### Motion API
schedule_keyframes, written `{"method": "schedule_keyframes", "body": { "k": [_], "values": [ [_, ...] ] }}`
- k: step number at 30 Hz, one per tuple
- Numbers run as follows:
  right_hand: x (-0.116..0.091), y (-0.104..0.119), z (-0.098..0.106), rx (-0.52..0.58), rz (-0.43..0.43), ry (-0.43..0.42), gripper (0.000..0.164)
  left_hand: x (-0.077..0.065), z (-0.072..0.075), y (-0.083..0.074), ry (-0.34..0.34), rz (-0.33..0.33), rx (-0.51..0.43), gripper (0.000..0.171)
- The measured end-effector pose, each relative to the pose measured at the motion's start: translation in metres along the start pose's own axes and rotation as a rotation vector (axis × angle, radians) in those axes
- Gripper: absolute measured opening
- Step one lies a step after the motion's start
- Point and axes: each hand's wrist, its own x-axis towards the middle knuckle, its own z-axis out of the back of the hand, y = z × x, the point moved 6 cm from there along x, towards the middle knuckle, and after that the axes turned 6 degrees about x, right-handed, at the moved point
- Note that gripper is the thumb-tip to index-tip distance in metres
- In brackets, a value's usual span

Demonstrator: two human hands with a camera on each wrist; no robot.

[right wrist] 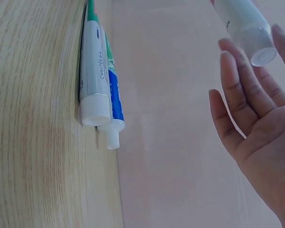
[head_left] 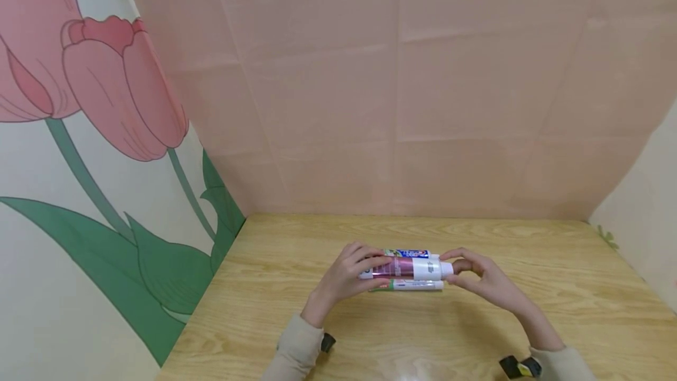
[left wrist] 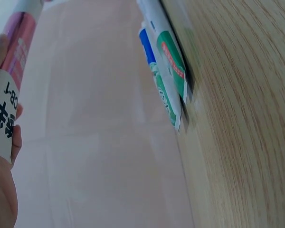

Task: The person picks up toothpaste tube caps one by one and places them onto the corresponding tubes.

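My left hand (head_left: pixel 344 275) grips a pink-and-white toothpaste tube (head_left: pixel 399 268) by its flat end, holding it level above the table with the white cap to the right. In the left wrist view, black print shows on the tube's white end (left wrist: pixel 7 109). Around the cap (right wrist: pixel 262 50), my right hand (right wrist: pixel 261 109) has its thumb and fingers spread; whether a fingertip touches it is hard to tell. Beneath and beside the held tube, a white-and-green tube (right wrist: pixel 95 71) and a blue-and-green tube (right wrist: pixel 115 95) lie side by side on the table.
The wood-grain table (head_left: pixel 254 298) meets a creased pink cloth backdrop (head_left: pixel 328 104) at its far edge. A wall panel with painted tulips (head_left: pixel 121 87) stands at the left, and a pale wall (head_left: pixel 645 204) at the right.
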Motion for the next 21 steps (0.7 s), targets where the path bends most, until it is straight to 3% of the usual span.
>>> {"method": "schedule_keyframes", "body": {
  "k": [5,21],
  "values": [
    [0.0005,0.0025,-0.0005,-0.066,0.016,-0.043,0.039,-0.0009,0.0002,0.0015,-0.002,0.008,-0.005,0.052],
    [0.0009,0.0085,0.0005,-0.072,0.126,-0.088,0.037,-0.0025,0.0025,0.0036,-0.008,0.022,0.003,0.049]
  ]
}}
